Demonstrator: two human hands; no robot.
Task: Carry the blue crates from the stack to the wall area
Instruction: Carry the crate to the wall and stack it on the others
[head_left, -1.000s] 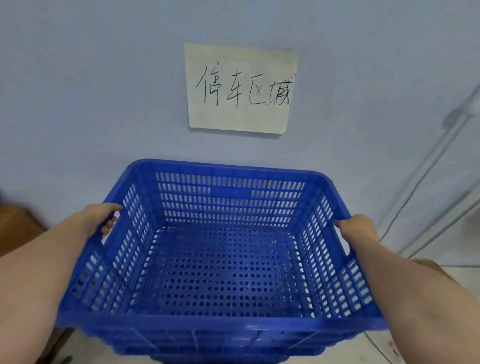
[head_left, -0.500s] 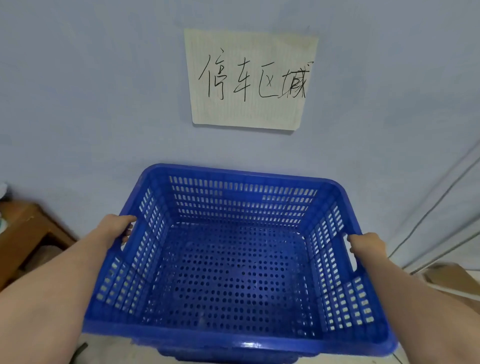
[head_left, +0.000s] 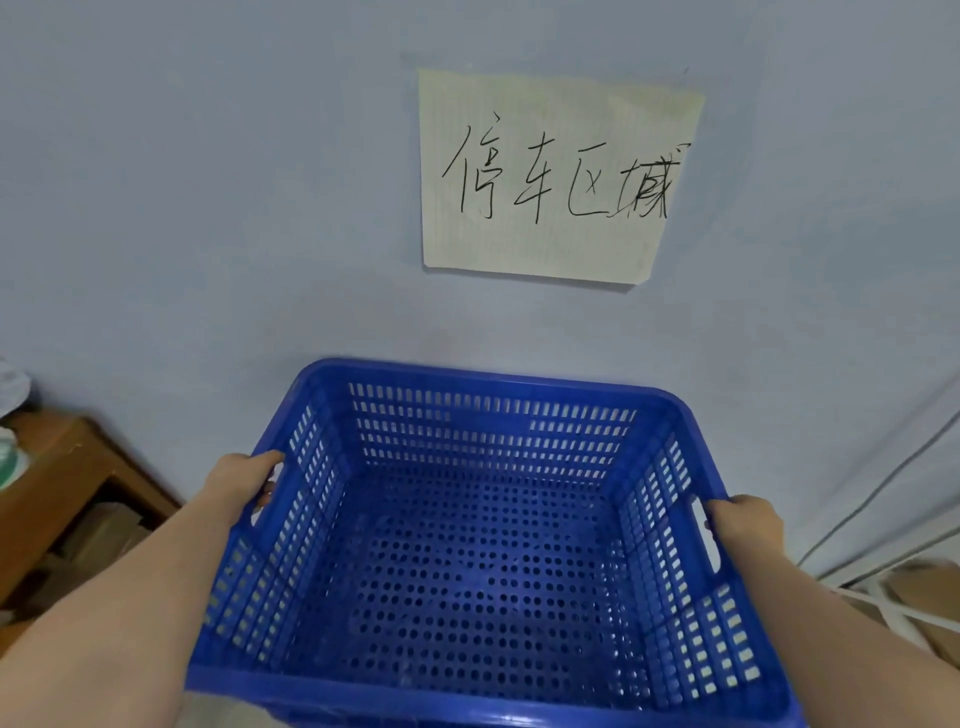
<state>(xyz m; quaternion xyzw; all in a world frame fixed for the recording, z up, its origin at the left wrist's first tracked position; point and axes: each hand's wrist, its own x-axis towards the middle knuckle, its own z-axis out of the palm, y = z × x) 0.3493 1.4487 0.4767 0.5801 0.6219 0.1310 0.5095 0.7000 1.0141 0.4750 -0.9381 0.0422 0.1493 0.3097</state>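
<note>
Blue crate (head_left: 483, 551) held level at the wall (head_left: 208, 208), under a handwritten sign (head_left: 558, 176). Left hand (head_left: 241, 480) and right hand (head_left: 745, 527) each closed in a firm grip through a side handle slot. Best lowered straight down, evenly, clear of the table (head_left: 67, 467) at left.

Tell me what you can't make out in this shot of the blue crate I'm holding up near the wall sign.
Head view only:
- What lies under the blue crate: its own perforated floor hides it.
- Fingers of the left hand and right hand: curled out of sight through the side handle slots.
- Near rim of the crate: cut off by the bottom edge.
- Items on the wooden shelf: cropped by the left edge, blurred.
</note>
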